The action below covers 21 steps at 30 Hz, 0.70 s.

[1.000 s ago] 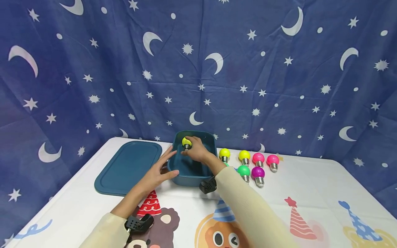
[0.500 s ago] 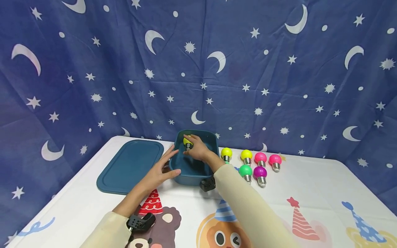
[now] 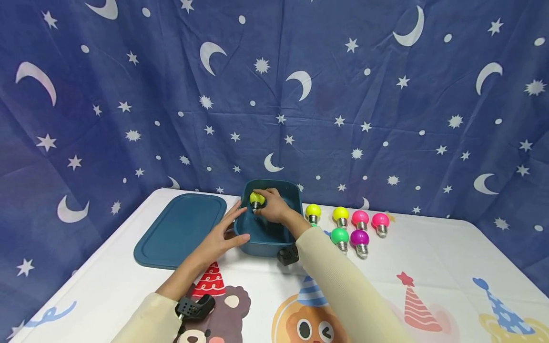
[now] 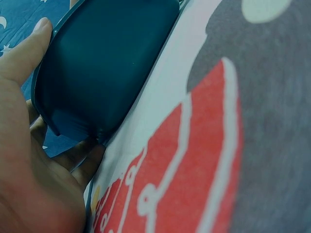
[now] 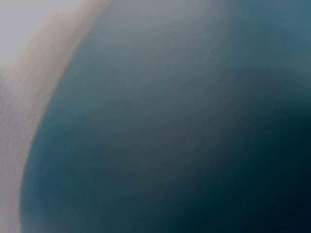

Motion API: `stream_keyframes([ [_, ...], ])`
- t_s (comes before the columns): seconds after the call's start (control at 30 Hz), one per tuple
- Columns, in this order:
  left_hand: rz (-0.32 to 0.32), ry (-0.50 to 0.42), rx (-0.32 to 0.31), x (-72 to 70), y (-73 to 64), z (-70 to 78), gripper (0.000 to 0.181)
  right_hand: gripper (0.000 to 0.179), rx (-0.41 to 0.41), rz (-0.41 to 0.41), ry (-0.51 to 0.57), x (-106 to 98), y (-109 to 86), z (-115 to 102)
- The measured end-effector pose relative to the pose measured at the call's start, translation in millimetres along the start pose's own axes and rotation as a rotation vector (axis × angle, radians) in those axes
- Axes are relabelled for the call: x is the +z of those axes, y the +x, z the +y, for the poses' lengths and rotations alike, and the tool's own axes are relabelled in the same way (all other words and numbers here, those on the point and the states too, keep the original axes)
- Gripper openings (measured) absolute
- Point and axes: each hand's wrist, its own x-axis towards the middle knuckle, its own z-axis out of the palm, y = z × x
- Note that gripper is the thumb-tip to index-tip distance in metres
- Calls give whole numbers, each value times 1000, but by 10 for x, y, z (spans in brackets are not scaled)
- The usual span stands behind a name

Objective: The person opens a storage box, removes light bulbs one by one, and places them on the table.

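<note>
A deep blue-green box (image 3: 262,249) stands near the back of the table. Inside it, my right hand (image 3: 274,207) pinches a yellow light bulb (image 3: 257,198) close to the left wall, with the metal screw base pointing down. My left hand (image 3: 219,239) rests against the box's near left corner, its fingers stretched along the left side and the thumb at the front rim. From the left wrist, the thumb (image 4: 36,43) lies by the rim, and the other fingers touch the box lower down. The right wrist view shows only a blurred blue-green surface (image 5: 146,126) at close range.
A flat blue-green lid (image 3: 180,231) lies left of the box. To the right are two yellow bulbs (image 3: 340,214), two pink bulbs (image 3: 380,221), a purple bulb (image 3: 359,237) and a green bulb (image 3: 340,235); the right arm partly hides another green one. A starry curtain (image 3: 274,95) hangs behind.
The yellow bulb in my right hand has shifted slightly left and lower within the box over the last half second. My left hand keeps its place at the corner.
</note>
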Motion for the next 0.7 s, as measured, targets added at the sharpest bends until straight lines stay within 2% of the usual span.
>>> stream_keyframes([
  [0.13,-1,3,1,0,4,10,69,56,-22,0,-17,-11,-7,-3],
  [0.7,-5,0,-2,6,1,-13,70,37,-68,-40,27,-90,-47,43],
])
